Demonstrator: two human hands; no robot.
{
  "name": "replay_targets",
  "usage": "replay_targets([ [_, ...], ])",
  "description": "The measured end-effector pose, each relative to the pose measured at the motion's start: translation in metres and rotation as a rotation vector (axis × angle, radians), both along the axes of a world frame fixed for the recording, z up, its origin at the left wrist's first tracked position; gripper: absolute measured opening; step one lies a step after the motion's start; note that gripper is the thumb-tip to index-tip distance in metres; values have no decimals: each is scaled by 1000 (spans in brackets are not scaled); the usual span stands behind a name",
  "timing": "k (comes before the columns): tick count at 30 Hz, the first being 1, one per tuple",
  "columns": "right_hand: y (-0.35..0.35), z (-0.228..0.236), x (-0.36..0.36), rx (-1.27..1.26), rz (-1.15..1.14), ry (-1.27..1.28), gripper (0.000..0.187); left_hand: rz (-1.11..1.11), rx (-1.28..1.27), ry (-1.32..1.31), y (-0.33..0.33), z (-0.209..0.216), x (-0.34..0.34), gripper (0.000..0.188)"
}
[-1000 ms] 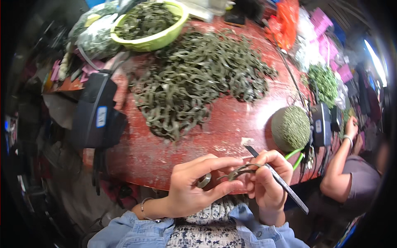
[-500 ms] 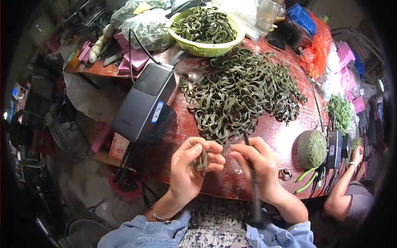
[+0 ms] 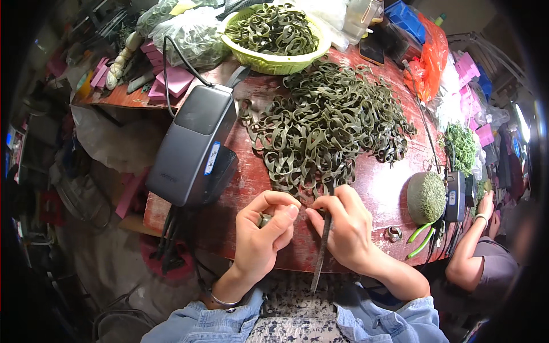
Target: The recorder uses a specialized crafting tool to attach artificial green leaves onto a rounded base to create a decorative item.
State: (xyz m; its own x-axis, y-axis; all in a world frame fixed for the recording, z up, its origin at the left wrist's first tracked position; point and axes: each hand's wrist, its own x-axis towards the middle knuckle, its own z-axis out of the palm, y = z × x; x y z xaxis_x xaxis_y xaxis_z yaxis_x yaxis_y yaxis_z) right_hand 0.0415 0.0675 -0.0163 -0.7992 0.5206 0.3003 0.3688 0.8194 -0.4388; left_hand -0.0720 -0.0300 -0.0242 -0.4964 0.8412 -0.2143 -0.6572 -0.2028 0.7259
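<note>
Two bare hands work at the near edge of the round red-brown table [image 3: 377, 188]; left hand [image 3: 260, 237] curled nearly shut, thumb & fingers pinching a small dark-green ring-shaped piece [image 3: 265, 219], mostly hidden in the grip; right hand [image 3: 343, 228] closed round a thin grey metal file [image 3: 321, 251], blade running down towards the person's lap, tip past the table edge; fingertips of both hands almost touching. Just beyond the hands, a big heap of dark-green flat loops [image 3: 329, 126] covers the table's middle; more of same in a yellow-green plastic basket [image 3: 274, 62] at far side. Left of heap, a grey box-shaped power unit [image 3: 191, 146] w/ black cable. Right of right hand, a small metal ring [image 3: 393, 233], a green rounded mossy lump [image 3: 426, 197], green-handled pliers [image 3: 422, 240]. Another person's arm [image 3: 474, 240] at far right.
</note>
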Motion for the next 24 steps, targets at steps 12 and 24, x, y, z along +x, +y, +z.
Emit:
replay_targets([
  [12,-3,-7,7,-158,-182,112,20,40,-152,376,1,0,13,10],
  [24,-15,34,46,-952,39,427,19,-124,-41,481,2,25,28,24],
])
